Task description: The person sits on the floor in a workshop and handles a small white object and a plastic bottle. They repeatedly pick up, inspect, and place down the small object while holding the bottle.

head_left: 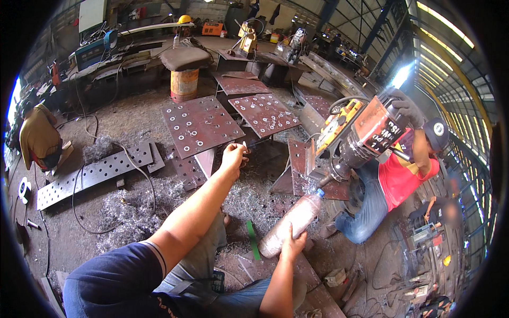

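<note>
My right hand (292, 245) is wrapped around a large cloudy plastic bottle (289, 225) with a blue cap. The bottle is tilted, its neck up and to the right, close to the tip of a magnetic drill (366, 130). My left hand (234, 157) is closed in front of a dark red steel plate (201, 125) with holes ringed in white. A small pale bit shows at its fingertips, too small to name. A co-worker's gloved hand (405, 108) rests on the drill, which stands on another drilled plate.
A co-worker in a red shirt (405, 177) crouches at the right. Another person (40, 135) squats at the far left beside a long perforated steel strip (95, 175). Metal shavings (127, 212) and cables litter the floor. A padded drum stool (184, 79) stands behind the plates.
</note>
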Demonstrator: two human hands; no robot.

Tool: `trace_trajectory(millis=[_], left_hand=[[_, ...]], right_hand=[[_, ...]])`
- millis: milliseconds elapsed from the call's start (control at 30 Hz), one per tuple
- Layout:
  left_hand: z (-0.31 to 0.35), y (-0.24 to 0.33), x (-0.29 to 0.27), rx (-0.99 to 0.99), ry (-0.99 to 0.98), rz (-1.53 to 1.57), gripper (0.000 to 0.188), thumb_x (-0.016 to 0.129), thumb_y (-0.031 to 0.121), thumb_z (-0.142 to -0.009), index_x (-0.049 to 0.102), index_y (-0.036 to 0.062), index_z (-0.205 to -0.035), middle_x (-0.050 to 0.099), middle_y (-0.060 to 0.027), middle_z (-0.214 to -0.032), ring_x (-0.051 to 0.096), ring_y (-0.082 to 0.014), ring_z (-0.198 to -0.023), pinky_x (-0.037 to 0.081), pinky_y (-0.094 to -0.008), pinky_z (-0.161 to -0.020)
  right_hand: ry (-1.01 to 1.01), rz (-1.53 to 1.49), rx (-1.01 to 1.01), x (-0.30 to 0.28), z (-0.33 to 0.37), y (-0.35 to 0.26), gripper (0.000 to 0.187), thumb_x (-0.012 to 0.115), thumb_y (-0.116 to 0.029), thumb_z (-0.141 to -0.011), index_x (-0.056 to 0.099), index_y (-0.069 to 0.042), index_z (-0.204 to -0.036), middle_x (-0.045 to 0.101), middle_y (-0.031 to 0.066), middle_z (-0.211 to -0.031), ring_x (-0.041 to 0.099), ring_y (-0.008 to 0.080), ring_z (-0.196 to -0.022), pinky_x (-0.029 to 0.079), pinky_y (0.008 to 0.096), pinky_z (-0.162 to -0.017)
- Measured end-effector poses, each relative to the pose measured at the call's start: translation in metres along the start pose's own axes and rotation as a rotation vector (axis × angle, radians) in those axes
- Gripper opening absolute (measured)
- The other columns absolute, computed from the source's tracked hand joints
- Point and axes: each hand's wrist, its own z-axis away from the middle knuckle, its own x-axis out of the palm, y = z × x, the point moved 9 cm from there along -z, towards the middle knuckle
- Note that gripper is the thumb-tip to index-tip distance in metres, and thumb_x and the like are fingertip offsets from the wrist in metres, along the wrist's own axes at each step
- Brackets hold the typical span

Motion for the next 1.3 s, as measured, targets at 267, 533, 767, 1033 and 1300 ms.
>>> trace_trajectory(millis=[267,533,767,1033,1300], left_hand=[[-0.003,-0.001,-0.003,0.031,-0.004,0.033,0.014,0.062,0.017,-0.093,0.058,0.0080,-0.103,0.070,-0.0063,-0.090,0.060,-0.0138,-0.063,0.046,-0.0285,-0.053],[-0.004,-0.001,-0.004,0.023,0.020,-0.001,0.014,0.062,0.019,-0.093,0.058,0.0098,-0.102,0.070,-0.0050,-0.090,0.060,-0.0134,-0.063,0.047,-0.0293,-0.056],[-0.003,0.000,-0.003,0.007,0.013,-0.005,0.013,0.062,0.017,-0.091,0.059,0.0099,-0.102,0.070,-0.0050,-0.090,0.060,-0.0137,-0.063,0.047,-0.0287,-0.055],[-0.005,0.001,-0.006,0.018,0.005,-0.015,0.014,0.063,0.017,-0.091,0.059,0.0102,-0.102,0.071,-0.0045,-0.091,0.060,-0.0131,-0.064,0.047,-0.0278,-0.056],[-0.003,0.002,-0.004,0.012,0.008,-0.026,0.014,0.064,0.018,-0.091,0.059,0.0106,-0.102,0.071,-0.0042,-0.092,0.060,-0.0131,-0.064,0.047,-0.0287,-0.057]], right_hand=[[0.067,0.039,-0.145,-0.003,0.006,-0.019,0.056,0.083,-0.036,-0.086,0.062,0.004,-0.119,0.070,0.0244,-0.114,0.069,0.0388,-0.105,0.051,0.0472,-0.092],[0.043,0.093,-0.142,0.001,0.009,-0.030,0.052,0.084,-0.038,-0.085,0.064,0.002,-0.113,0.073,0.0227,-0.108,0.071,0.0389,-0.100,0.053,0.0464,-0.086],[0.014,0.128,-0.144,0.006,0.009,-0.026,0.057,0.084,-0.043,-0.085,0.064,0.000,-0.116,0.073,0.0223,-0.110,0.071,0.0395,-0.103,0.052,0.0482,-0.089],[-0.026,0.094,-0.114,0.010,0.009,-0.026,0.057,0.083,-0.043,-0.087,0.064,0.001,-0.118,0.073,0.0214,-0.111,0.071,0.0358,-0.103,0.053,0.0456,-0.090],[-0.073,-0.342,0.241,0.022,0.009,0.018,0.063,0.080,-0.042,-0.090,0.062,0.006,-0.127,0.069,0.0187,-0.122,0.066,0.0291,-0.109,0.052,0.0431,-0.094]])
